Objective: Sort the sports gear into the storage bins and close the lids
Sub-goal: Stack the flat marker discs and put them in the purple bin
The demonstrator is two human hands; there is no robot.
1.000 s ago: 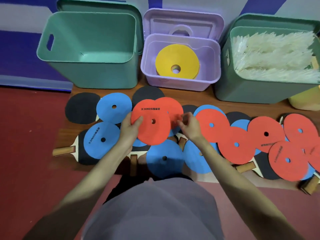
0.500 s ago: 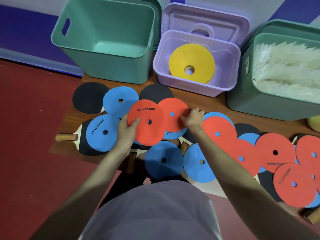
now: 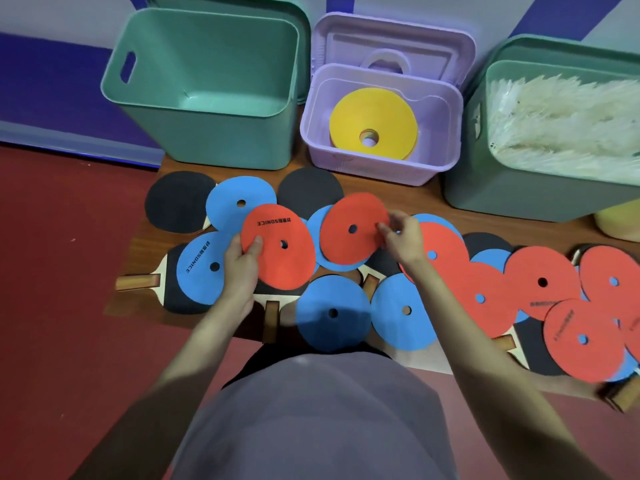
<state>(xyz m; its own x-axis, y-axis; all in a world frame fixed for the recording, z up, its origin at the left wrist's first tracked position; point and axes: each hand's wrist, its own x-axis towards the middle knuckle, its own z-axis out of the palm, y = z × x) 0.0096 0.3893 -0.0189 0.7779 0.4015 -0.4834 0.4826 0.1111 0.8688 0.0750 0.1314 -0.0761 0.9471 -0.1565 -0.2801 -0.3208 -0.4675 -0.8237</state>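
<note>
Red disc with black lettering (image 3: 277,249) gripped at its left edge by left hand (image 3: 242,268), thumb on the top face, fingers curled under. Second red disc (image 3: 353,225) pinched at its right rim by right hand (image 3: 403,237), fingertips closed on the edge; lying just beside the first red disc and partly over a blue disc (image 3: 320,237).

Around the hands, on a wooden board (image 3: 446,206): many more flat discs with 1 centre hole each, overlapping. Blue disc on the far left (image 3: 239,202), blue disc with lettering (image 3: 199,268) resting on a black paddle with a wooden handle (image 3: 136,282), 2 blue discs near the body (image 3: 332,313) (image 3: 405,311). Row of red discs on the right (image 3: 540,282), stacked over other blue discs and paddles. Black round paddle face (image 3: 176,200) at the far left, another one (image 3: 308,192) behind the held discs.

Behind, 3 bins with lids raised: left green bin (image 3: 207,136) holding nothing visible, purple bin (image 3: 377,161) in the middle with a yellow disc stack (image 3: 374,119) inside, right green bin (image 3: 512,192) full of white feathery items (image 3: 561,123), probably shuttlecocks. Red floor (image 3: 62,306) on the left side.
</note>
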